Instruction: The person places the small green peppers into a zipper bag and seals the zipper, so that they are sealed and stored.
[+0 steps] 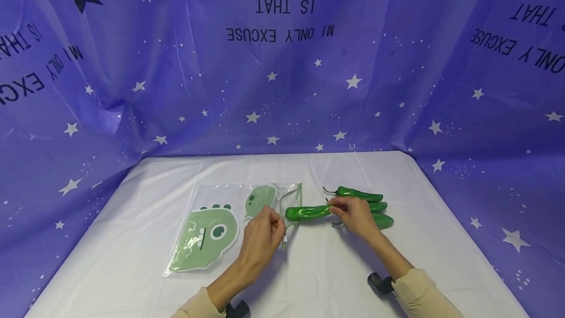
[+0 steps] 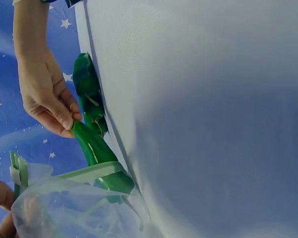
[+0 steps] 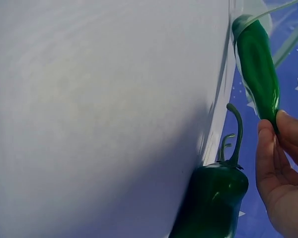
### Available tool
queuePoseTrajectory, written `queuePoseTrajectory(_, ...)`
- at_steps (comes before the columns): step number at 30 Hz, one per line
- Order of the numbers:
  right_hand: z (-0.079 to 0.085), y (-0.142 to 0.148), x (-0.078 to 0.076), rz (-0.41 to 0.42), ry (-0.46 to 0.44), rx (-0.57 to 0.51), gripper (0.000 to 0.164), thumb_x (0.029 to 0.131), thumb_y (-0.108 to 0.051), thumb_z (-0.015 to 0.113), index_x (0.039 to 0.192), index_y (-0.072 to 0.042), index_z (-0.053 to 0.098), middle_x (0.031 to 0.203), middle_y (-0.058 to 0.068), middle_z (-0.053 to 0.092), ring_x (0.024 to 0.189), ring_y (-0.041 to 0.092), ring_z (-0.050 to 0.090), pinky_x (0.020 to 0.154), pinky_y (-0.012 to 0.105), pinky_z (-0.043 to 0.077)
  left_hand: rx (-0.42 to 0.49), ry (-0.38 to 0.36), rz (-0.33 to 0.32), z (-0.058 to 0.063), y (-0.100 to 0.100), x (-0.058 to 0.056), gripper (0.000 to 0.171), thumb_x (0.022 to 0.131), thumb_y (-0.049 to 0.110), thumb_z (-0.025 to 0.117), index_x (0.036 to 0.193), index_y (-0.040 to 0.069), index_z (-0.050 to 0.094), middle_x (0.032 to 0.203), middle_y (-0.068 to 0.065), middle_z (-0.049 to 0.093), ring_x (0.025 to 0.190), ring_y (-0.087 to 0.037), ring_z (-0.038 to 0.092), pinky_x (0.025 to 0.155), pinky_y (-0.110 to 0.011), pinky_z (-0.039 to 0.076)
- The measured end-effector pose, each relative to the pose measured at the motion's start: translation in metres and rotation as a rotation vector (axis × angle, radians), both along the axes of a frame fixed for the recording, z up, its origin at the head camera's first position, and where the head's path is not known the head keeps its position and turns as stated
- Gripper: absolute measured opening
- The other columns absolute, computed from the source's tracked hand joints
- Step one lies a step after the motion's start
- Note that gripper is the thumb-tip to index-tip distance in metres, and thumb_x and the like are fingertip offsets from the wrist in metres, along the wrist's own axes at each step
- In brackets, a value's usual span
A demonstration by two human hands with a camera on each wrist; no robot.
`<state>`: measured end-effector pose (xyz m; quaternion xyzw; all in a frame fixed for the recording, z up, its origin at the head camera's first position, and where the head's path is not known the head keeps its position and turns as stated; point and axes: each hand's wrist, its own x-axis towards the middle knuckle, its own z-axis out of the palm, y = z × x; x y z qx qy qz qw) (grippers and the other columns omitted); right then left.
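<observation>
A green chili pepper (image 1: 306, 213) is pinched at its stem end between the thumb and fingers of my right hand (image 1: 355, 217). Its blunt tip is inside the mouth of a clear zip bag (image 1: 207, 242) printed with green cartoon monsters, as the left wrist view shows. With thumb and fingers my left hand (image 1: 259, 239) grips the bag's edge by the green zip strip (image 2: 94, 172), holding the mouth apart. Under and beside my right hand lie more peppers: one at the back (image 1: 359, 194), a middle one (image 1: 378, 206) and a front one (image 1: 383, 220), partly covered by the hand.
A white cloth covers the table (image 1: 318, 278). Purple curtain (image 1: 291, 92) with stars and lettering hangs behind and at both sides. Black wrist mounts (image 1: 379, 283) sit near the beige sleeves.
</observation>
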<state>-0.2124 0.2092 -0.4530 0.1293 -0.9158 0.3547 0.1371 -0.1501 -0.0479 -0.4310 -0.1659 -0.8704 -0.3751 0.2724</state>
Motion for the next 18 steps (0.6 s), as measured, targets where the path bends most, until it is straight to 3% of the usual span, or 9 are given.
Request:
queuePoseTrajectory(6,0.001,-0.008,-0.003,0.011,0.004,-0.022,0.013,0.079,-0.012,0.077,0.091,-0.014,0.075,0.086,-0.003,0.072,0.074,0.012,0.067,0.068,0.034,0.052,0.013,0.092,-0.035,-0.003,0.001,0.0,0.016,0.082,0.003,0.068,0.082,0.011,0.054,0.071,0.009,0.052,0.061,-0.001,0.049,0.053,-0.014,0.041)
queuePoseTrajectory(12,0.003,-0.021,-0.015,-0.038,-0.006,-0.1,0.012,0.081,-0.018,0.077,0.092,-0.017,0.074,0.082,-0.005,0.071,0.075,0.012,0.067,0.067,0.032,0.053,0.019,0.125,-0.094,-0.007,0.002,0.001,0.009,0.088,0.007,0.065,0.089,0.008,0.057,0.078,0.007,0.054,0.066,-0.003,0.051,0.057,-0.014,0.044)
queuePoseTrajectory(18,0.006,-0.031,-0.023,-0.088,-0.034,-0.187,0.013,0.08,-0.021,0.078,0.091,-0.017,0.074,0.079,-0.005,0.07,0.072,0.012,0.067,0.06,0.028,0.051,0.062,0.157,-0.125,-0.008,0.003,0.0,0.011,0.087,0.004,0.067,0.089,0.008,0.057,0.078,0.005,0.057,0.066,-0.003,0.054,0.058,-0.015,0.045)
